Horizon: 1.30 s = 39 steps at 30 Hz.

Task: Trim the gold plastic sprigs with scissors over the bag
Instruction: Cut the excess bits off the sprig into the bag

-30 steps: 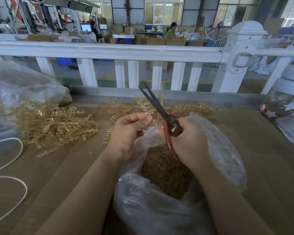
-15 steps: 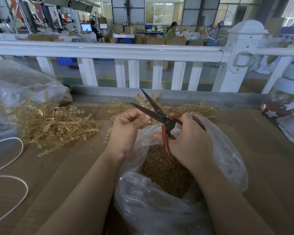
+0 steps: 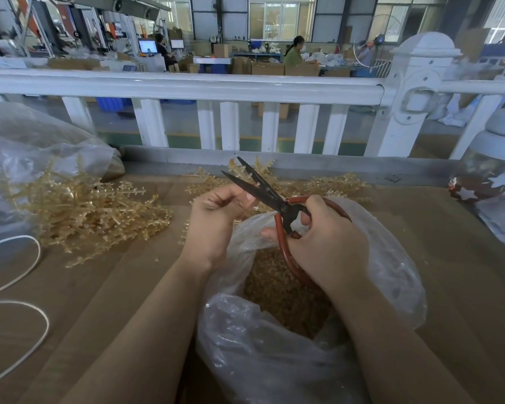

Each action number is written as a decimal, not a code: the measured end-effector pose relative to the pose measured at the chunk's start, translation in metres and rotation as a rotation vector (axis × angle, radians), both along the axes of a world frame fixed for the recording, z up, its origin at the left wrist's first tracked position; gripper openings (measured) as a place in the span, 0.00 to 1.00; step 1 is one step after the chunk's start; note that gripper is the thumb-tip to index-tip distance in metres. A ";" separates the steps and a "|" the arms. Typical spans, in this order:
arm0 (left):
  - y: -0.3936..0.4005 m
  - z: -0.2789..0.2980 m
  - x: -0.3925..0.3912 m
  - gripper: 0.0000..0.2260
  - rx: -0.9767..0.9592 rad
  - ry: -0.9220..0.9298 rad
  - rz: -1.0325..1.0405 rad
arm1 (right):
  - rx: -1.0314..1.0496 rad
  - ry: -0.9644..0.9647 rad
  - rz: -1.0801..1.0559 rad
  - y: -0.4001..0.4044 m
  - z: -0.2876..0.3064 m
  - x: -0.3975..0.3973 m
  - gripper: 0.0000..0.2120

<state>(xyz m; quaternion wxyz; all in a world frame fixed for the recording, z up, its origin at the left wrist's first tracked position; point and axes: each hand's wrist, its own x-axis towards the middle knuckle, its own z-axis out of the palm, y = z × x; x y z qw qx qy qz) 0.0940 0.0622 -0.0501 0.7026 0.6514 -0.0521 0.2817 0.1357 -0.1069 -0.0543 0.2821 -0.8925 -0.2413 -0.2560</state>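
1. The right hand [image 3: 330, 243] has its grip closed around the red handles of the scissors [image 3: 277, 208], fingers threaded through the loops. The dark blades stand apart in a narrow V, tips pointing up and to the left, toward the white railing [image 3: 187, 87].
2. The left hand [image 3: 213, 225] is curled just beside the blades, thumb and fingers pinched together. A pale, thin piece seems to be held in that grip close to the blades, but it is too blurred to say for sure that it is a sprig.
3. Both hands hover over the open mouth of a clear plastic bag [image 3: 391, 272], which sits on the brown bench [image 3: 99, 301] in front of the person. Inside the bag lies a heap of small gold cuttings [image 3: 277, 290].
4. A large pile of gold sprigs [image 3: 88, 211] rests on the bench to the left, partly spilling out of a second clear bag [image 3: 27, 147].
5. More gold sprigs [image 3: 338, 182] lie along the far edge of the bench, behind the hands and scissors.
6. A white cord [image 3: 27, 322] loops across the bench at the left edge.
7. At the far right stands a glass jar [image 3: 490, 176] with white stars on a red band.
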 end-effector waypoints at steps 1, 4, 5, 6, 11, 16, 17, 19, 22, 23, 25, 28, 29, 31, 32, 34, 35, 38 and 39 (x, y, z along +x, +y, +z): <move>0.000 0.000 0.000 0.05 -0.010 0.004 -0.003 | 0.005 -0.012 0.006 -0.001 0.000 -0.001 0.31; 0.000 0.001 0.000 0.05 -0.030 0.005 -0.023 | 0.028 -0.046 0.025 -0.002 -0.001 -0.002 0.29; 0.000 0.001 0.000 0.05 -0.037 0.005 -0.032 | 0.033 -0.050 0.031 -0.002 -0.001 -0.002 0.29; 0.000 0.000 0.000 0.05 -0.043 0.005 -0.041 | 0.036 -0.051 0.037 -0.002 -0.001 -0.002 0.29; 0.000 0.002 0.000 0.04 -0.070 -0.004 -0.063 | 0.063 -0.091 0.044 -0.001 -0.001 -0.002 0.28; 0.000 0.002 0.001 0.06 -0.077 0.003 -0.051 | 0.063 -0.094 0.067 -0.001 0.000 -0.001 0.27; 0.000 0.002 0.001 0.06 -0.079 0.007 -0.048 | 0.069 -0.103 0.073 -0.001 0.000 -0.001 0.27; -0.001 0.002 0.001 0.05 -0.087 0.018 -0.042 | 0.093 -0.123 0.084 -0.001 0.000 -0.001 0.27; -0.001 0.003 -0.001 0.04 -0.102 0.030 -0.036 | 0.119 -0.117 0.087 0.001 0.000 -0.001 0.26; -0.001 0.004 -0.001 0.05 -0.111 0.037 -0.033 | 0.130 -0.103 0.088 0.001 -0.001 0.000 0.27; -0.002 0.005 -0.002 0.05 -0.154 0.066 -0.041 | 0.129 -0.021 0.087 0.002 -0.005 0.002 0.31; -0.003 0.006 -0.003 0.04 -0.221 0.132 -0.053 | 0.093 0.103 0.087 0.002 -0.009 0.005 0.36; -0.003 0.006 -0.003 0.05 -0.234 0.157 -0.041 | 0.082 0.121 0.083 0.002 -0.010 0.006 0.36; -0.003 0.006 -0.002 0.05 -0.277 0.200 -0.018 | 0.058 0.135 0.067 0.001 -0.011 0.009 0.32; -0.002 0.006 -0.002 0.04 -0.308 0.213 -0.017 | 0.046 0.137 0.052 0.001 -0.011 0.010 0.29; 0.000 0.007 -0.001 0.03 -0.368 0.220 -0.035 | 0.051 0.158 0.035 0.000 -0.011 0.010 0.25; 0.001 0.006 -0.001 0.06 -0.377 0.225 -0.045 | 0.075 0.181 0.037 0.001 -0.010 0.009 0.23; -0.001 0.004 -0.001 0.08 -0.272 0.273 -0.101 | 0.225 0.294 0.074 0.002 -0.008 0.007 0.17; -0.003 0.003 -0.001 0.07 -0.232 0.286 -0.132 | 0.302 0.335 0.093 0.002 -0.007 0.008 0.15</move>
